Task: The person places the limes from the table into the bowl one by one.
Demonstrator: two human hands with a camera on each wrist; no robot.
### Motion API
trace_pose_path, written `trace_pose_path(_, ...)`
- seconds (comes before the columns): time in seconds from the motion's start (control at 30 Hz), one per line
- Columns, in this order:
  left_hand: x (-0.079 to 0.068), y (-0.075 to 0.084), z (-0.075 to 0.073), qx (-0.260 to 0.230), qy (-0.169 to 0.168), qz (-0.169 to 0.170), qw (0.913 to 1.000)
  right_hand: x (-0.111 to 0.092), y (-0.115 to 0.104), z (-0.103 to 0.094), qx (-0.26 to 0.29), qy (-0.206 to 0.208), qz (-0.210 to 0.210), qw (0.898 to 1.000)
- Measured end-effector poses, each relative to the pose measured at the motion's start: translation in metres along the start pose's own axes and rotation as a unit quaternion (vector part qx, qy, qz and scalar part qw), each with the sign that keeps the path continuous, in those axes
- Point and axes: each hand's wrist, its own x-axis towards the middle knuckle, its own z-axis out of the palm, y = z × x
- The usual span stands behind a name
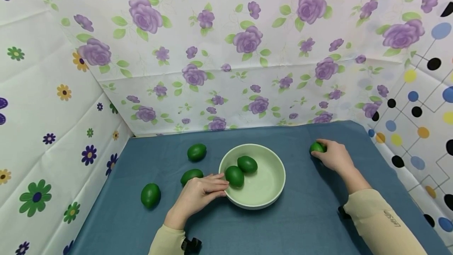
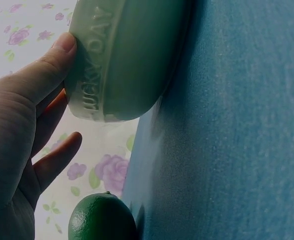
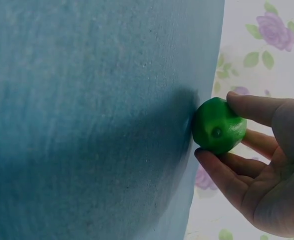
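Observation:
My left hand (image 1: 199, 194) is at the left side of a pale green bowl (image 1: 270, 176), pinching its rim. In the left wrist view the thumb (image 2: 62, 47) lies against the outer wall of the bowl (image 2: 132, 60), which has raised lettering; some fingertips are hidden behind it. Two green limes (image 1: 235, 176) lie inside the bowl, against its left part. Far to the right, my right hand (image 1: 334, 156) grips another lime (image 1: 317, 148) between thumb and fingers. The right wrist view shows this lime (image 3: 217, 127) close to the cloth, its pointed end towards the camera.
Left of the bowl, three more limes lie on the blue cloth (image 1: 283, 227): one at the back (image 1: 196, 152), one partly behind my left hand (image 1: 191, 176), one farther left (image 1: 150, 196). Patterned sheets (image 1: 226, 89) stand behind and at both sides.

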Motion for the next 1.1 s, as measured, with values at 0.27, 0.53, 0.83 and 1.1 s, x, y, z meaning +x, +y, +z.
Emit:
trace_pose_path(0.27,0.0,0.0,0.001,0.001,0.002,0.004,1.0,-0.003,-0.002,0.001,0.009,0.001,-0.002,1.0)
trace_pose_path(0.53,-0.001,-0.001,0.001,-0.001,0.001,0.003,1.0,-0.006,-0.004,0.002,0.011,0.002,-0.002,1.0)
trace_pose_path(0.83,-0.001,0.001,0.001,0.0,0.001,0.002,1.0,-0.009,-0.007,0.003,0.01,0.006,-0.008,1.0)
trace_pose_path(1.1,0.0,0.0,0.0,0.002,-0.001,0.0,1.0,-0.011,-0.01,0.004,0.012,0.01,-0.013,1.0)
